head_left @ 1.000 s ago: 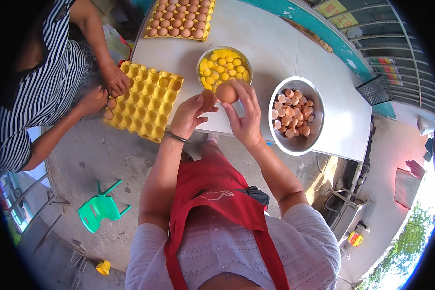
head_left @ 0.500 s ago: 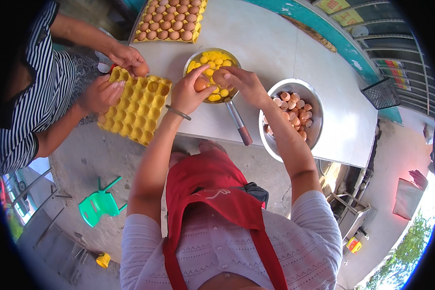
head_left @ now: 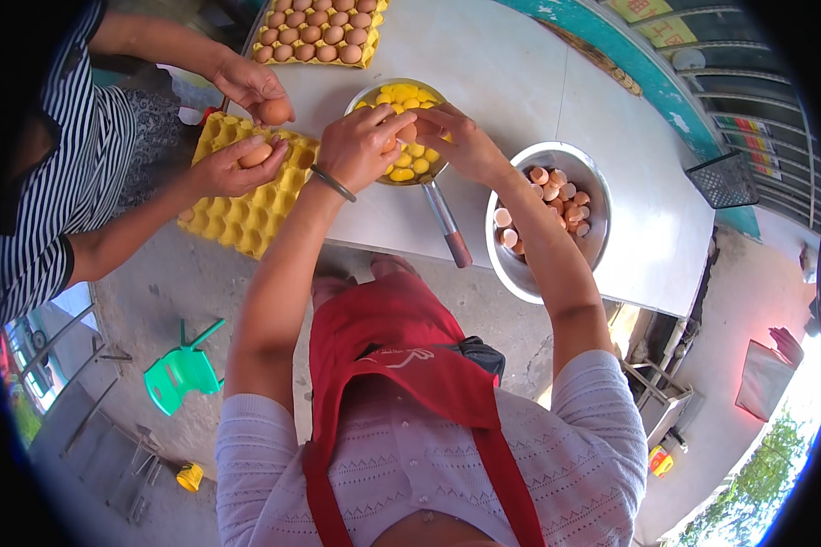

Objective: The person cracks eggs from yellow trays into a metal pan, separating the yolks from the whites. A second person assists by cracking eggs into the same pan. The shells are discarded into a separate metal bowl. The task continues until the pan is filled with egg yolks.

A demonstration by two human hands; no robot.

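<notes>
My left hand (head_left: pixel 360 146) and my right hand (head_left: pixel 461 141) both grip one brown egg (head_left: pixel 405 134) over a metal bowl (head_left: pixel 360 98) full of yellow yolks. A utensil with a red-brown handle (head_left: pixel 449 228) sticks out of that bowl toward me. To the right stands a larger metal bowl (head_left: pixel 524 278) holding several empty eggshells. At the left, another person in a striped top holds an egg in each hand (head_left: pixel 255 87) (head_left: pixel 233 169) above an empty yellow egg tray (head_left: pixel 246 205).
A yellow tray of brown eggs (head_left: pixel 315 36) lies at the table's far edge. The white table (head_left: pixel 538 82) reaches right to a black wire basket (head_left: pixel 725 178). On the floor at the left stands a green plastic stool (head_left: pixel 182 369).
My hands carried the egg from near the table's front edge to above the yolk bowl. The other person picked up two eggs over the yellow tray.
</notes>
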